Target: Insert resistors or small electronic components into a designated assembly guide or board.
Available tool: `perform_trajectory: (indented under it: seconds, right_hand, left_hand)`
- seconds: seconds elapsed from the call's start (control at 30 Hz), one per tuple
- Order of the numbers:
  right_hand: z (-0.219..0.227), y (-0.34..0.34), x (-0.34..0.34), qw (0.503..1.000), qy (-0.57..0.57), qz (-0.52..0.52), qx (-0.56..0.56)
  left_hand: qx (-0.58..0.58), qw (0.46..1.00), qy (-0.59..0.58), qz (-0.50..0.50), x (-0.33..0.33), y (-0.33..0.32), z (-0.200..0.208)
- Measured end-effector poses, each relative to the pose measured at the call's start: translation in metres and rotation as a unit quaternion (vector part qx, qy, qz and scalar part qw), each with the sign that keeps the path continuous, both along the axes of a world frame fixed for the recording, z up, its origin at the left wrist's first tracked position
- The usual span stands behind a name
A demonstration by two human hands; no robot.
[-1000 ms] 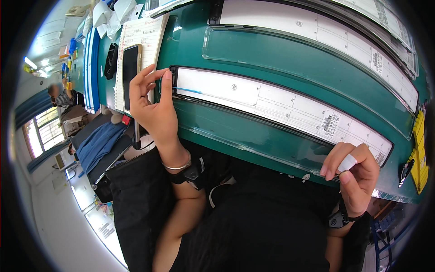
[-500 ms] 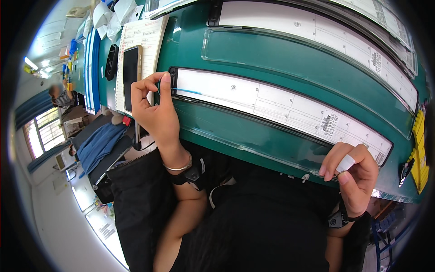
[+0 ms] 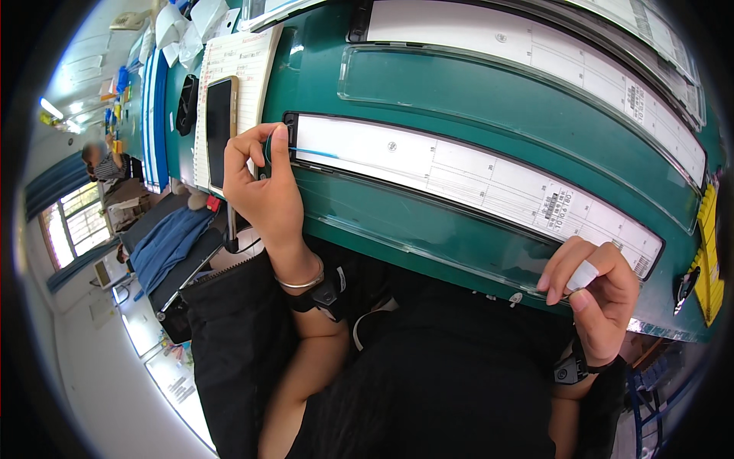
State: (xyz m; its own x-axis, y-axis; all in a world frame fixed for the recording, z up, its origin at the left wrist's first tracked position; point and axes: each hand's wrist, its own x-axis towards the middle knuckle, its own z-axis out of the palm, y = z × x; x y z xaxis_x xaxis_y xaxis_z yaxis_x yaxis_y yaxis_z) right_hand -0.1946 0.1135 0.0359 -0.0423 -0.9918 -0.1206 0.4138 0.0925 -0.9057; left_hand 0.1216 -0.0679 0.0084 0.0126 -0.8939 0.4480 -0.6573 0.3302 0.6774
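A long white paper strip (image 3: 474, 180) lies in a black-edged holder across the green table (image 3: 321, 69). My left hand (image 3: 260, 191) is at the strip's left end, thumb and fingers pinched on a small dark round piece (image 3: 267, 150) there. A thin blue line (image 3: 315, 154) runs a short way along the strip from that hand. My right hand (image 3: 604, 294) is at the strip's right end, by the table's near edge, fingers curled around a small white piece (image 3: 585, 275). Both wrists wear black bands.
A phone (image 3: 220, 130) rests on a printed sheet (image 3: 241, 65) left of the strip. More white strips (image 3: 535, 53) and a clear plastic cover (image 3: 497, 99) lie farther back. Yellow items (image 3: 707, 252) sit at the right edge. Another person (image 3: 103, 162) sits far left; blue cloth (image 3: 172, 239) lies below.
My left hand's fingers have closed from spread apart to a pinch at the strip's left end. The right hand has hardly moved.
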Motion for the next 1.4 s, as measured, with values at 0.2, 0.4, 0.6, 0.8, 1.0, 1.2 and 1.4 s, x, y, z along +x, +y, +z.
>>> perform_trajectory:
  seconds: [0.2,0.4,0.6,0.8,1.0,1.2,1.4]
  right_hand:
    - [0.002,0.003,-0.005,1.0,0.016,-0.008,-0.004]
    - [-0.009,0.008,-0.011,0.998,-0.05,0.037,-0.021]
    - [0.009,0.01,-0.012,0.993,-0.071,0.06,0.069]
    - [0.036,0.023,-0.035,0.976,0.145,-0.112,0.118]
    - [0.028,0.024,-0.057,0.961,0.188,-0.128,0.157]
    - [0.03,0.024,-0.067,0.928,0.3,-0.16,0.15]
    - [0.022,0.032,-0.086,0.908,0.329,-0.234,0.11]
  left_hand:
    - [-0.016,0.997,-0.071,-0.016,-0.006,-0.001,-0.01]
    - [0.003,0.998,-0.054,-0.028,-0.017,0.007,0.003]
    - [0.09,0.985,-0.001,-0.149,-0.037,0.008,0.036]
    - [0.108,0.938,-0.009,-0.329,-0.123,0.03,0.059]
    - [0.152,0.889,-0.083,-0.425,-0.184,0.053,0.061]
    - [0.11,0.878,-0.116,-0.451,-0.205,0.062,0.053]
    - [0.157,0.865,-0.083,-0.47,-0.214,0.066,0.046]
